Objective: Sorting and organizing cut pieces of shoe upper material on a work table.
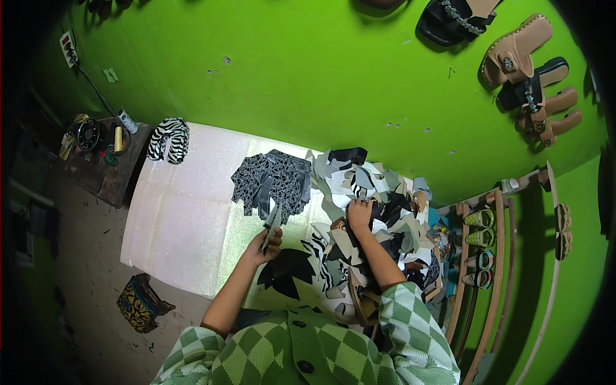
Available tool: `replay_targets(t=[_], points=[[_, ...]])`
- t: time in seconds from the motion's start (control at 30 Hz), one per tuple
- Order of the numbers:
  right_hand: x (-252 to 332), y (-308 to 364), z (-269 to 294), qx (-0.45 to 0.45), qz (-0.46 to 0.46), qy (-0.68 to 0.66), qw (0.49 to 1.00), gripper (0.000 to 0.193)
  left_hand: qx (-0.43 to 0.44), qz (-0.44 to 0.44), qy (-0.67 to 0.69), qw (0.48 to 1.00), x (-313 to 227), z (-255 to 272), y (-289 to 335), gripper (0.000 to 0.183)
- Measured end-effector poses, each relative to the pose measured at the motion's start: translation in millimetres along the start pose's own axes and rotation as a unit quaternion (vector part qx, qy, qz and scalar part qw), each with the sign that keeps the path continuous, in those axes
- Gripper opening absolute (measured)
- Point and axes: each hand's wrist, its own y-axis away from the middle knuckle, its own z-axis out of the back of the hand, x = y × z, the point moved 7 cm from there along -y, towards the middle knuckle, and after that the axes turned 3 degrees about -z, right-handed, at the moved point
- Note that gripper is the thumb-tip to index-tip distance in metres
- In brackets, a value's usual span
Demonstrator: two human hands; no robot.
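My left hand (266,246) is closed round a pair of scissors (275,217), blades pointing away from me. Their tips reach the near edge of a fanned pile of black-and-grey patterned cut pieces (266,176) on the table. To the right, my right hand (359,216) lies on a large heap of material scraps (401,221), in black, white, grey, beige and zebra print. Its fingers curl down among the scraps, and what they grip is hidden. Several black pointed pieces (285,273) lie on the table just below my left hand.
The pale, shiny table (173,212) carries a bent zebra-print bundle (169,140) at its far left. A dark side table (106,170) holds thread spools. A patterned piece (142,303) lies on the floor. Sandals (516,54) hang on the green wall; a wooden rack (494,256) with shoes stands right.
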Motion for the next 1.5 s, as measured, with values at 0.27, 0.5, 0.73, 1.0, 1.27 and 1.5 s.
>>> replay_targets(t=[0.27, 0.5, 0.73, 1.0, 1.27, 1.5], points=[[-53, -7, 50, -0.010, -0.086, -0.385, 0.919, 0.017, -0.222, -0.065, -0.516, 0.825, -11, 2, 19, 0.040], [-79, 12, 76, 0.116, -0.115, -0.729, 0.665, 0.015, -0.192, 0.002, -0.707, 0.681, 3, 25, 23, 0.035], [10, 79, 84, 0.198, -0.017, -0.703, 0.683, 0.018, -0.120, -0.025, -0.947, 0.297, 10, 35, 24, 0.026], [77, 93, 81, 0.028, 0.046, -0.408, 0.912, 0.026, -0.308, -0.130, -0.900, 0.279, 2, 16, 51, 0.052], [62, 42, 55, 0.006, -0.094, -0.277, 0.956, 0.013, -0.347, -0.082, -0.908, 0.222, 25, 34, 50, 0.066], [-12, 37, 6, 0.204, -0.107, -0.624, 0.747, 0.016, -0.244, -0.130, -0.941, 0.195, 32, 35, 39, 0.053]])
